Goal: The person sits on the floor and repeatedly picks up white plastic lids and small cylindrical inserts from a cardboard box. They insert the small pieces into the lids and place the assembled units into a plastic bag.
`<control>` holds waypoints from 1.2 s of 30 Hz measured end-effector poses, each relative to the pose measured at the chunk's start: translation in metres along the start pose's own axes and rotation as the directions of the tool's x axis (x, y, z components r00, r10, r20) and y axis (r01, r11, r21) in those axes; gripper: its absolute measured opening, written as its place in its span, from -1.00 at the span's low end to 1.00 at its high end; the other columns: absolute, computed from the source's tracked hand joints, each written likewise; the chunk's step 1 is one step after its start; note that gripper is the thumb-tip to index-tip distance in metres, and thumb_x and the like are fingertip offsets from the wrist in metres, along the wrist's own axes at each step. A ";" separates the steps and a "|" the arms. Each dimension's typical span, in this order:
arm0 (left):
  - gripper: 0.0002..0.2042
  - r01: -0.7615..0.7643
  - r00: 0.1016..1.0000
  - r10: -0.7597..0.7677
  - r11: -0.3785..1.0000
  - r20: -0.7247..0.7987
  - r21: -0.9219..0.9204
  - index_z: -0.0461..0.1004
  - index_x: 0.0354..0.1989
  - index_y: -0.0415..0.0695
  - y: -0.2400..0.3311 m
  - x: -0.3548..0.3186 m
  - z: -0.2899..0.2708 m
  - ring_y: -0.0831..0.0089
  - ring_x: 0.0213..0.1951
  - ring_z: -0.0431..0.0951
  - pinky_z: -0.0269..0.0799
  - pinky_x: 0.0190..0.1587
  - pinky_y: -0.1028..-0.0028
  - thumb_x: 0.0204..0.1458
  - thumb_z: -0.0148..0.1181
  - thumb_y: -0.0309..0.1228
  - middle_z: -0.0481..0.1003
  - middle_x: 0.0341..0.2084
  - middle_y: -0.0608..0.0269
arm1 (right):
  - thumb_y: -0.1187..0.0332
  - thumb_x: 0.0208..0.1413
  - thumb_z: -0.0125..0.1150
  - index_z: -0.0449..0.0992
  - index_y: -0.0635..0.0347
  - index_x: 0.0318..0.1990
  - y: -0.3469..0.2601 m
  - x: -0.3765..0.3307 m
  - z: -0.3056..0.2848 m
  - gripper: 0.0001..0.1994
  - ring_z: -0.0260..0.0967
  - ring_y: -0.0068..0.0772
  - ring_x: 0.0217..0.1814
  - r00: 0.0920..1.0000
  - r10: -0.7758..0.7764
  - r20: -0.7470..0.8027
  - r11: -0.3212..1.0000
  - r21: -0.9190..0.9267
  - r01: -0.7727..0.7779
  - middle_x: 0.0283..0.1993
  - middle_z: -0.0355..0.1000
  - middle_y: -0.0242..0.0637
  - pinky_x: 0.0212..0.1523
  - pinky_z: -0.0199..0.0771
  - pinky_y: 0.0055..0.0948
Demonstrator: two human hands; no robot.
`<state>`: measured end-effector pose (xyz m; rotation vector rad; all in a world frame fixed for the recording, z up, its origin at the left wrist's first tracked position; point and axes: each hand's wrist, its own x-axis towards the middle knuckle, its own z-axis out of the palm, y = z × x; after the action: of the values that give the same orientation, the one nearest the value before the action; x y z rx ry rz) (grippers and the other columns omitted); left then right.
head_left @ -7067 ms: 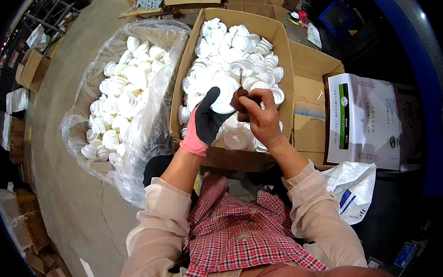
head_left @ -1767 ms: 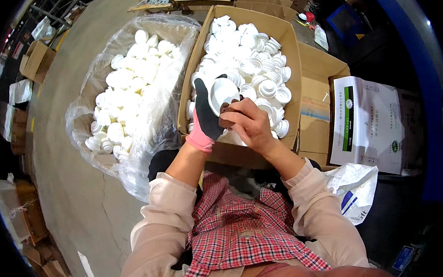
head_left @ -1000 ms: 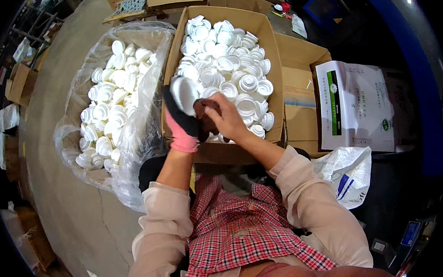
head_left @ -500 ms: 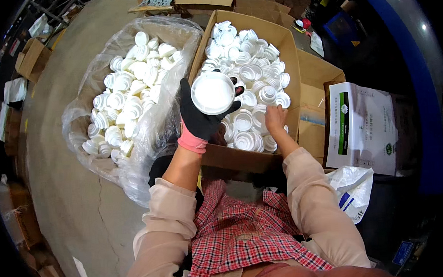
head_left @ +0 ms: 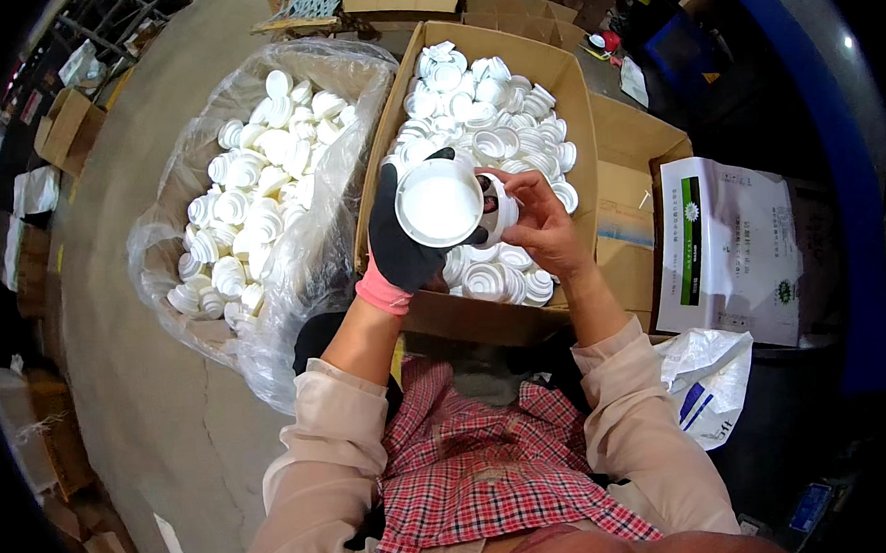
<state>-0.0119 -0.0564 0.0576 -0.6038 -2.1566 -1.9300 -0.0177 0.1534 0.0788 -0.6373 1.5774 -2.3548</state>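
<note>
We hold a white round cup [head_left: 439, 205], its opening facing up, above the front part of a cardboard box [head_left: 485, 319]. Our black-gloved left hand [head_left: 404, 246] grasps it from below and around its side. Our bare right hand [head_left: 549, 229] pinches a smaller white ring-shaped piece [head_left: 505, 211] just beside it. Beneath, many white plastic pieces [head_left: 498, 282] fill the box; to its left, a clear plastic bag [head_left: 285, 350] holds more.
</note>
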 end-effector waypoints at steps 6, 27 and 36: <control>-0.48 0.122 0.992 -0.119 0.932 0.032 -0.342 0.11 0.29 -0.30 0.015 0.003 0.018 0.35 0.04 0.47 0.41 0.08 0.40 0.17 0.11 -0.51 0.40 0.07 -0.01 | 0.46 -0.15 0.45 0.38 0.09 0.13 -0.019 -0.010 -0.003 -0.40 0.17 -0.25 0.30 0.969 -0.247 -0.031 0.824 -0.532 0.193 0.18 0.27 -0.21 0.20 0.31 -0.30; -0.41 0.074 0.993 -0.063 0.991 0.097 -0.110 0.05 0.33 -0.27 0.010 -0.001 0.036 0.29 0.19 0.32 0.24 0.22 0.38 0.10 0.08 -0.52 0.28 0.16 0.04 | 0.41 -0.24 0.48 0.40 0.13 0.15 -0.022 -0.017 0.015 -0.34 0.26 -0.05 0.14 0.940 -0.313 0.134 0.377 -0.891 0.252 0.15 0.26 -0.13 0.07 0.37 -0.23; -0.30 0.433 0.900 -0.382 0.724 0.211 -0.536 0.13 0.33 -0.24 0.048 0.004 0.034 0.45 0.20 0.28 0.17 0.26 0.44 -0.01 0.31 -0.44 0.33 0.17 0.18 | 0.14 -0.19 0.50 0.38 0.14 0.17 -0.017 -0.013 0.021 -0.29 0.11 -0.15 0.28 0.950 -0.293 -0.110 0.798 -0.576 0.179 0.26 0.15 -0.17 0.21 0.21 -0.17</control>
<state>0.0085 -0.0184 0.0978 -0.2939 -1.8366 -2.8946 0.0047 0.1491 0.0984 -0.7733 2.4548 -2.1489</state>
